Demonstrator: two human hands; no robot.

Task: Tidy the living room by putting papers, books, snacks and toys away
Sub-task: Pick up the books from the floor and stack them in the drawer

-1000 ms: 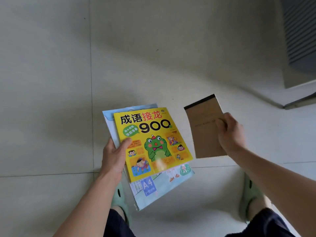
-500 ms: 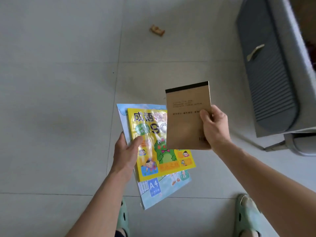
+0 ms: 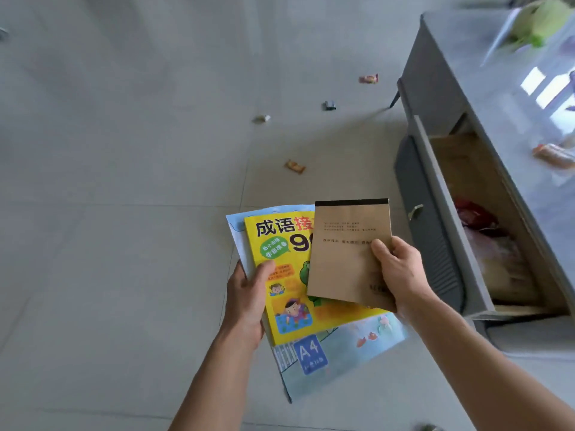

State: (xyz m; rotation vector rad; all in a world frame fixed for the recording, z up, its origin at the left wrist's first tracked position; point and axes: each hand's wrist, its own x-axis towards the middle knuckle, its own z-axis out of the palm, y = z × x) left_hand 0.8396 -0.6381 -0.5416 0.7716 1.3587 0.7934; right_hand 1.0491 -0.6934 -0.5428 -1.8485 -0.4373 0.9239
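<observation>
1. Bold black and red characters "成语接" run along the top of the glossy yellow children's book [image 3: 289, 293]; the rest of the title is covered by a brown pad.
2. Below them a large black "9" shows, and a green speech bubble reads "幼小衔接 学前准备".
3. A blue label on the pale blue illustrated paper pack [image 3: 342, 362] beneath reads "A4"; its smaller line is blurred.
4. The brown kraft notepad with a black top strip [image 3: 348, 253] carries several lines of small print, too small to read.

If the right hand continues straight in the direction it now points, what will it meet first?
Probably the yellow book: the right hand points left with the brown notepad, already overlapping that book in the left hand; depth is unclear.
</observation>
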